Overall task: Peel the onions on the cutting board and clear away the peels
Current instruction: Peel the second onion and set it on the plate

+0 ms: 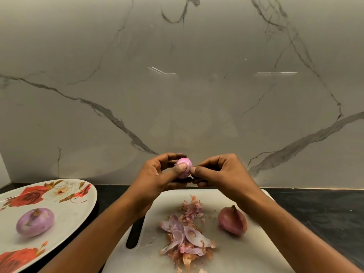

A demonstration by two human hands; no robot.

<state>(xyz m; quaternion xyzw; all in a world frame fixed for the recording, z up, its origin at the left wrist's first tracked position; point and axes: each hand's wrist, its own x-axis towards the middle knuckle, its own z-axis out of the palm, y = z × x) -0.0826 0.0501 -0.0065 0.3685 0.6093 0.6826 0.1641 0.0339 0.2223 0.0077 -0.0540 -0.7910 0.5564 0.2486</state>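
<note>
Above the far edge of the cutting board [256, 251], both hands are raised and meet around one small onion [184, 167], pale pink and mostly bare of skin, held in the air in front of the marble backsplash [177, 85]. Left hand [157, 179] grips it: thumb pressed flat across the front, the other fingers curled round the back. Right hand [222, 172] comes in from the other side, thumb and forefinger tips pinched tight against the onion's right flank; cannot tell if there's a scrap of skin between them. Both forearms cross over the board. On the white board, near the middle, a loose heap of peels [187, 233]: purple-white layers mixed with dry papery orange-brown bits, with a smaller scatter of flakes just behind it. To the right of the heap, apart from it, an unpeeled onion [232, 221] lies on its side, reddish-brown skin on, stem tip pointing up and back. A dark elongated shape [135, 235] sits at the board's left edge, partly under the left forearm; cannot tell what it is. Left of the board, a floral plate [74, 215] with red roses rests on the dark countertop [325, 209]; one peeled onion [35, 222], purple, lies on it toward the near left.
</note>
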